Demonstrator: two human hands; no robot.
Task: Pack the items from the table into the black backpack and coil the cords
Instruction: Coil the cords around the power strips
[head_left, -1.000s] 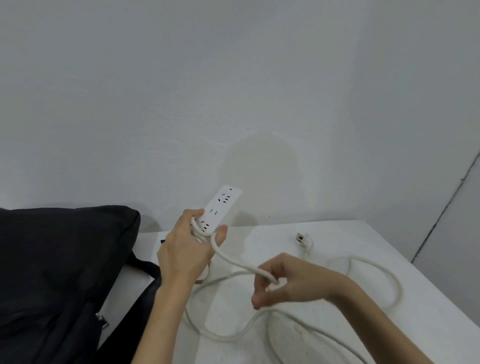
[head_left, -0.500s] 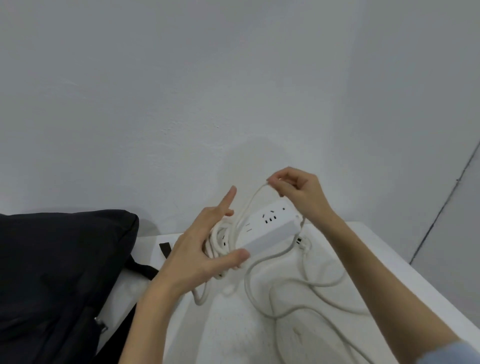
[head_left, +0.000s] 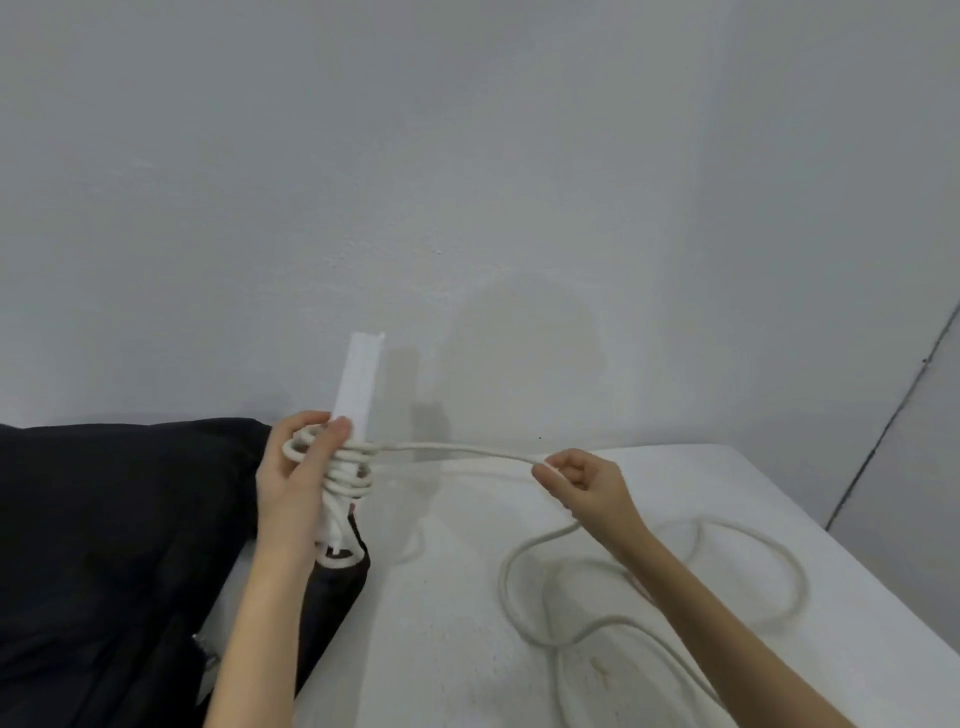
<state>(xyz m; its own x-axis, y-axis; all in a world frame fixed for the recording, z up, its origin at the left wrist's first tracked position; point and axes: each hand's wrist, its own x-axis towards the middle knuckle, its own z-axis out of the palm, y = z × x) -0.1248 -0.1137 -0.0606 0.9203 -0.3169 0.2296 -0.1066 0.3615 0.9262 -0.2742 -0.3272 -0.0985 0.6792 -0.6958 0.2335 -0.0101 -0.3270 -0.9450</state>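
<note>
gripping power strip (head_left: 358, 379), pinching cord (head_left: 457, 451)

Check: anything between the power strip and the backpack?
Nothing visible. The left hand holds the power strip right beside the backpack. But the right hand pinches the cord, and loose loops lie uncoiled on the table.

Soft, even, dim-grey light; faint shadows on the wall (head_left: 467, 208); slight softness throughout, wide-angle bending at edges.
</note>
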